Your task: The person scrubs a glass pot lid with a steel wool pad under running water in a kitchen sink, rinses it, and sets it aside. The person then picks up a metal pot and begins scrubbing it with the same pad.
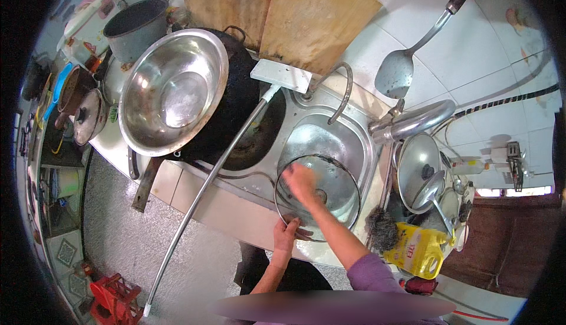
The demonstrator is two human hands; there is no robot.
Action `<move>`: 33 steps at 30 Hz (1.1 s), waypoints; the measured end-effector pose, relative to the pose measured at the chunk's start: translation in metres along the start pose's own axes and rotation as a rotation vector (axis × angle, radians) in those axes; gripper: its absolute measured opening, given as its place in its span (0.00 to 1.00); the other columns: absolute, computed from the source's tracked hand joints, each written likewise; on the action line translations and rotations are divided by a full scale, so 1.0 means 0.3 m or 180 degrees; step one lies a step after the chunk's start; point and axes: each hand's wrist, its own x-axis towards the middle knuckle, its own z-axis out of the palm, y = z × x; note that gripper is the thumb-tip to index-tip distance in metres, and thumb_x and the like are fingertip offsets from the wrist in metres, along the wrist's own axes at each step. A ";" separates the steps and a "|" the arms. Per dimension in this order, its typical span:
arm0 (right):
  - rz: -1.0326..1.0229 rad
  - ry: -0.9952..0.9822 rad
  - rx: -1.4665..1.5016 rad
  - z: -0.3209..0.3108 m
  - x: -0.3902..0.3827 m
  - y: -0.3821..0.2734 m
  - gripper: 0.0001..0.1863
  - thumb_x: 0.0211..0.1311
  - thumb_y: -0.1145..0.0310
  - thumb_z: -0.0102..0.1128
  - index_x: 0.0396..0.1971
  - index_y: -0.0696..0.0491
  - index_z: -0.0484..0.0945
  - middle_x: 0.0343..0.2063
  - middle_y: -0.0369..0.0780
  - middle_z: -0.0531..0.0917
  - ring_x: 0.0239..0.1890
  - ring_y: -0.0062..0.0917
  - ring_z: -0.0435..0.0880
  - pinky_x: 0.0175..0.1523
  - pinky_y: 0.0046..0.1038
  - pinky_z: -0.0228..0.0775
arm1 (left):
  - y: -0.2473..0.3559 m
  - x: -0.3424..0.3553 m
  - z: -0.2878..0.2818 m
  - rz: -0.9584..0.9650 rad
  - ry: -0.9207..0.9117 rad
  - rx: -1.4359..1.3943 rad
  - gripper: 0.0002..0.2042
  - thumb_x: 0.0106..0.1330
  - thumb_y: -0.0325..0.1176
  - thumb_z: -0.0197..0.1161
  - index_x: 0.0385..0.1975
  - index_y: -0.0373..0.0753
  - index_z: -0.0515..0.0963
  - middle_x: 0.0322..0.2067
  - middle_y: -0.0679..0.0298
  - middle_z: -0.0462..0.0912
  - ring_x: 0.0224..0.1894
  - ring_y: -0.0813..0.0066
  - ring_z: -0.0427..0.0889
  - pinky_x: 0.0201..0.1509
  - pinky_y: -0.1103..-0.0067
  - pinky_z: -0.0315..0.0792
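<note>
A round, see-through glass lid (337, 210) with a dark rim is held tilted over the near part of the metal sink basin (354, 139). My left hand (286, 235) grips its near-left rim, fingers at the edge. My right hand (300, 182) is closed against the left part of the glass, slightly blurred. Whatever may be inside its fingers is hidden. Behind the lid, a curved metal tap (413, 123) reaches toward the basin, and a thin bent spout (345, 92) stands at the back edge.
A large steel bowl (177, 92) rests on a black wok left of the sink. A long-handled squeegee (212, 175) leans across the counter. Right are a dark scouring pad (382, 229), a yellow oil jug (417, 249) and another lid (417, 166). A spatula (396, 73) hangs behind.
</note>
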 end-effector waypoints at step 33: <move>0.0205 -0.0078 -0.0524 0.000 0.014 0.128 0.15 0.50 0.60 0.50 0.24 0.58 0.73 0.24 0.51 0.76 0.26 0.43 0.78 0.30 0.42 0.70 | -0.050 -0.043 0.039 -0.0351 -0.0189 -0.0509 0.06 0.60 0.27 0.52 0.34 0.33 0.68 0.29 0.56 0.77 0.29 0.62 0.81 0.30 0.76 0.78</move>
